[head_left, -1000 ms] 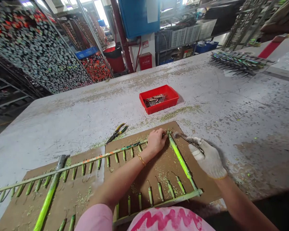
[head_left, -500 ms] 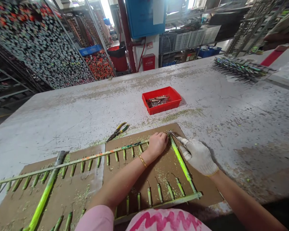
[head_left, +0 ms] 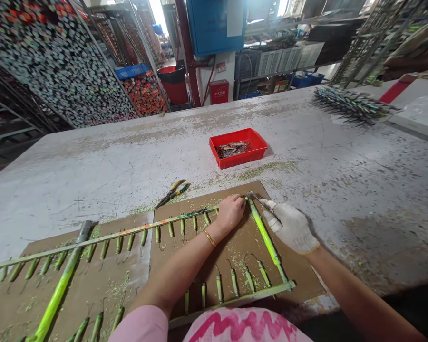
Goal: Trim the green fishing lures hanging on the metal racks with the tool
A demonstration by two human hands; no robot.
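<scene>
A green-painted metal frame [head_left: 267,242] lies on brown cardboard [head_left: 242,247], with several small green lure-shaped pieces [head_left: 231,280] hanging from its bars. My bare left hand [head_left: 231,213] is curled on the frame's far right corner, fingers closed round something I cannot make out. My right hand [head_left: 288,225], in a white glove, grips a thin metal tool [head_left: 252,195] whose tip touches that same corner.
Yellow-handled pliers [head_left: 173,192] lie beyond the cardboard. A red tray [head_left: 237,159] of small metal parts sits farther back. A pile of shiny lures [head_left: 349,102] is at the far right. Green flakes litter the grey table [head_left: 342,166]. Racks stand behind.
My gloved right hand moved left and forward, bringing the tool tip up to the frame corner. My left hand stayed on the corner.
</scene>
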